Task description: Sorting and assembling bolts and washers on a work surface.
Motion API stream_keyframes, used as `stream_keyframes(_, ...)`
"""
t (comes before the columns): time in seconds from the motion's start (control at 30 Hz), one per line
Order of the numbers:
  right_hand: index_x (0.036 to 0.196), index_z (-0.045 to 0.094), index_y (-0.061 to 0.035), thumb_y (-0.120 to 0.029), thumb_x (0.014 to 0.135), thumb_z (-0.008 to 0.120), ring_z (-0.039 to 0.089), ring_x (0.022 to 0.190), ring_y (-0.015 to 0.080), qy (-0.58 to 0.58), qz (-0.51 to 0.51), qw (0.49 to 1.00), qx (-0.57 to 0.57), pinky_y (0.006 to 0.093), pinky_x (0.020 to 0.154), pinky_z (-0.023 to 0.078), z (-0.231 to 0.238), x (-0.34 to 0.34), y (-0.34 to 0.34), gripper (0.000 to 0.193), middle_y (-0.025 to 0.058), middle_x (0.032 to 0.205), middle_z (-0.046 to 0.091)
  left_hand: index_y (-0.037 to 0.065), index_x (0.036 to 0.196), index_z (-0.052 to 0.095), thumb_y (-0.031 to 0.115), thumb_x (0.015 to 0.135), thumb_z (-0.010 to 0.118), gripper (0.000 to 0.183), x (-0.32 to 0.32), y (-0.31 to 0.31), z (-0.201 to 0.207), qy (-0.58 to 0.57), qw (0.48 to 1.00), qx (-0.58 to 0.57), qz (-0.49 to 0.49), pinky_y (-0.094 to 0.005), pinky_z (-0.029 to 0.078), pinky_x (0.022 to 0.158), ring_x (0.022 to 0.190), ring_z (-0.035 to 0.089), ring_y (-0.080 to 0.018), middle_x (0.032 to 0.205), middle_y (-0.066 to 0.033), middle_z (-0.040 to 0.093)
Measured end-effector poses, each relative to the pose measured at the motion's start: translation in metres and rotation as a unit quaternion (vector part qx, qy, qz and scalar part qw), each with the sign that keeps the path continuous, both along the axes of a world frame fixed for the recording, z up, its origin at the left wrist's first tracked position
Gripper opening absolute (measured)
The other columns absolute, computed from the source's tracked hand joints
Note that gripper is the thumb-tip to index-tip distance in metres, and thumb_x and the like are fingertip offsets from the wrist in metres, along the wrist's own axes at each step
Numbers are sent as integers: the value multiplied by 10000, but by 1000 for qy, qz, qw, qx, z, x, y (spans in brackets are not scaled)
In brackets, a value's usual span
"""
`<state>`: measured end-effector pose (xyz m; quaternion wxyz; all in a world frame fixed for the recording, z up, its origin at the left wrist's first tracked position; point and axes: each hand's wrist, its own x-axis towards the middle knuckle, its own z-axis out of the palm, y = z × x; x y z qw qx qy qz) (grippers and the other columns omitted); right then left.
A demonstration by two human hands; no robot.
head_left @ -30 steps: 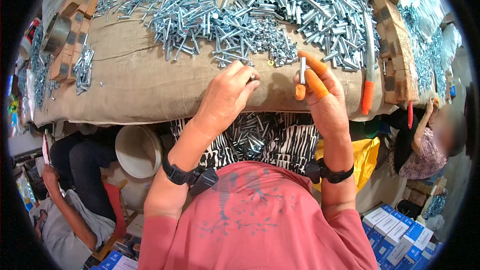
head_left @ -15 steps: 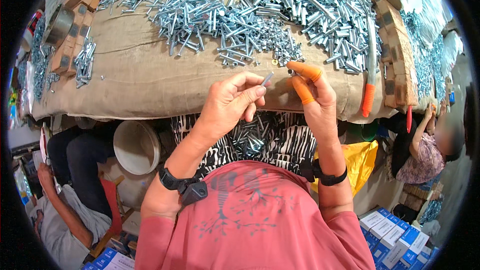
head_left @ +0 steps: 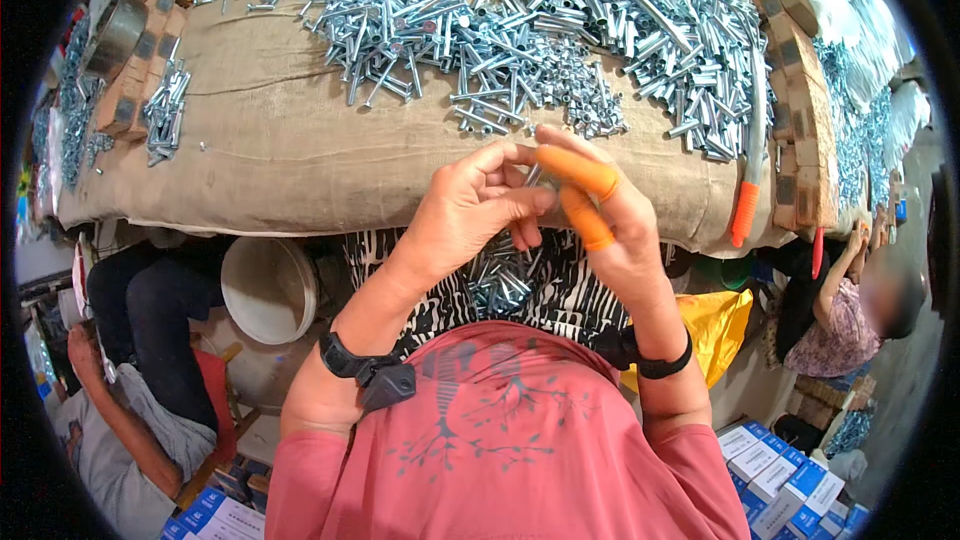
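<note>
Right hand (head_left: 615, 215), in smooth orange finger sleeves (head_left: 580, 172), is now closer to left hand (head_left: 470, 205) than before. Slim silver metal rod (head_left: 533, 176) between them, long axis slanting up-right. Left pinches it, thumb to fingers; right half-curled, grip unclear. Beyond: shiny bolts (head_left: 390, 45), hollow tubes (head_left: 700, 90), creased tan cloth (head_left: 290, 160).

Glossy metal bolts (head_left: 400, 32) on matt cloth (head_left: 270, 140)
</note>
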<state>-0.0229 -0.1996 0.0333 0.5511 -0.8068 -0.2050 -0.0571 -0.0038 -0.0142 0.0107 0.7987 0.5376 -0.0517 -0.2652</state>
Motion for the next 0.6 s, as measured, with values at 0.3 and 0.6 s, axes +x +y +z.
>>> stream_keyframes(0.3,968,659,-64,-93,775,728,607,795,314,-133,-149,939,-280,372,693,496,-19,38,14,206,107,885,603,16,1077,546,119,947,598,174,4,5,-10,15,996,-55,67,-268,548,552,615,641,-135,868,-115,653)
stream_keyframes(0.6,1063,641,-11,-105,916,657,577,743,39,179,-132,967,122,189,631,466,-10,16,4,175,-8,851,647,-5,1041,527,94,941,605,161,2,3,-7,14,998,-51,44,-265,541,519,601,651,-148,804,-103,628)
